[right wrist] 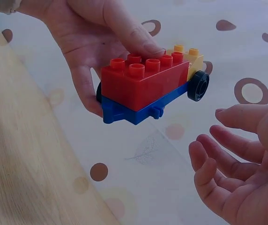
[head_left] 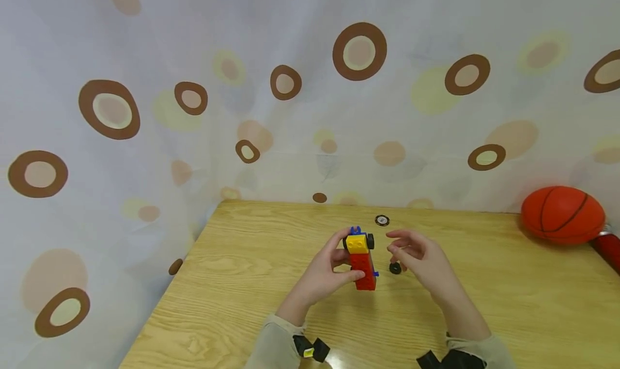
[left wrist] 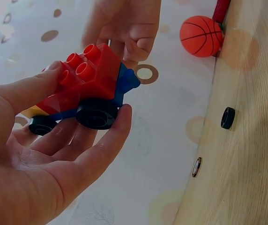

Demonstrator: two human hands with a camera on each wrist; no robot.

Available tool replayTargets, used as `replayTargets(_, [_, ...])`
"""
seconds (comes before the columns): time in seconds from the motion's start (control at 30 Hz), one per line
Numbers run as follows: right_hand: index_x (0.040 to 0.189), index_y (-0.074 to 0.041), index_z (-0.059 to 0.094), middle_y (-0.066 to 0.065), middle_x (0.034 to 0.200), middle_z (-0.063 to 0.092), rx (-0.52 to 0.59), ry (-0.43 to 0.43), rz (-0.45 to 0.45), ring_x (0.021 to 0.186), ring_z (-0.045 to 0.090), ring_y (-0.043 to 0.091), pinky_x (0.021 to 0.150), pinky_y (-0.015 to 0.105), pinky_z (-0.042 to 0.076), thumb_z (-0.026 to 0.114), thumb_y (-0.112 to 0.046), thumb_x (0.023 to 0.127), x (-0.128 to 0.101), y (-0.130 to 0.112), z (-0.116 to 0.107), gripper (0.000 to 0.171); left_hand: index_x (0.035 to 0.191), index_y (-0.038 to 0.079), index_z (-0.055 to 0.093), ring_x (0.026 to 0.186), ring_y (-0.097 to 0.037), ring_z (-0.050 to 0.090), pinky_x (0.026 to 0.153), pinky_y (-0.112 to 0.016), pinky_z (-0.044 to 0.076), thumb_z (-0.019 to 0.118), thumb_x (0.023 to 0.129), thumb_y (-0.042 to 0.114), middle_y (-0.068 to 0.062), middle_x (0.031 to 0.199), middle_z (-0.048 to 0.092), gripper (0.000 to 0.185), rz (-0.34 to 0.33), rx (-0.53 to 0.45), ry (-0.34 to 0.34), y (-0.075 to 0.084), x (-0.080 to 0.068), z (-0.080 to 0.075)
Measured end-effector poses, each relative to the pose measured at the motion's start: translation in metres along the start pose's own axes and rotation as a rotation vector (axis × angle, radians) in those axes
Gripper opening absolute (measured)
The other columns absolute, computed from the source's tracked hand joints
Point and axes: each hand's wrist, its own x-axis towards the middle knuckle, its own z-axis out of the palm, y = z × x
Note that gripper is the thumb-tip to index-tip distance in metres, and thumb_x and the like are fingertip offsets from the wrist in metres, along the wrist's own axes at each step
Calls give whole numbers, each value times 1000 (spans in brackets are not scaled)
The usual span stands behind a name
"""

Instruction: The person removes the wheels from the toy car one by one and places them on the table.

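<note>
Left fingers grip the car, right fingers apart; left wrist view hides its side peg.

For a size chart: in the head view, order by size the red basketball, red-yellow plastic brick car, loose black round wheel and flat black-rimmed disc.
1. Basketball
2. Brick car
3. Wheel and disc: too alike to rank

Curtained nook — spotted cloth, wooden tabletop
</note>
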Motion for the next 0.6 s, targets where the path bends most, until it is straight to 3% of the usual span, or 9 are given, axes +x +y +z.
replayTargets(0.23, [133,-4,56,2,103,64,-14,12,-14,78,64,10,65,25,53,59,-24,101,-3,-4,-5,38,153,28,31,113,-14,66,105,-53,46,73,90,14,-8,125,69,77,54,47,-43,-2,8,4])
replayTargets(0.37, [133,-4,56,-1,107,65,-4,0,-30,82,67,11,67,26,54,59,-25,100,-4,-5,-5,39,152,28,32,113,-14,65,106,-53,45,74,90,14,-8,126,69,77,47,56,-52,-1,7,4])
replayTargets(0.6, [138,0,53,21,122,65,43,-64,-37,89,69,7,68,25,55,58,-21,101,-6,-8,0,42,152,28,33,113,-14,66,105,-51,47,73,90,12,-8,125,69,76,41,38,-68,-4,3,3])
